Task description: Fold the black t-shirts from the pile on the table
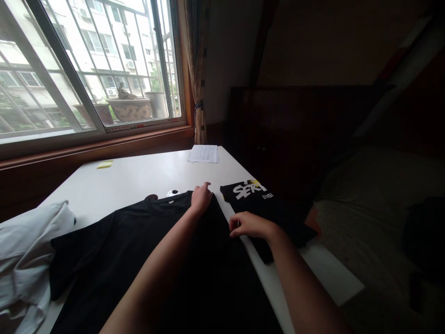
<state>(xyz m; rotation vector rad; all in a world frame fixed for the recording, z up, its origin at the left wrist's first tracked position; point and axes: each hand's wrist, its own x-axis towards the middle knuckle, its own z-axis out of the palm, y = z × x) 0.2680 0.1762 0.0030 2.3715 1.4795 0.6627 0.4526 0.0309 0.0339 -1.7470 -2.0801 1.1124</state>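
Observation:
A black T-shirt (139, 250) lies spread over the white table, its collar toward the far side and one sleeve out to the left. At the shoulder beside the collar, my left hand (201, 198) is closed on the cloth, with one finger sticking out. My right hand (251, 224) is lower down at the shirt's right edge, fingers curled and thumb and forefinger pinched at the cloth; the exact grip is hard to see. Just beyond it is a folded black garment (239, 190) with white and yellow lettering.
A light grey cloth (31, 250) is heaped at the table's left. Near the collar lie a round black-and-white object (174, 192) and a brown rounded one (150, 197). Papers (203, 153) and yellow sticky notes (104, 164) rest along the far side of the white table (139, 174), below a window.

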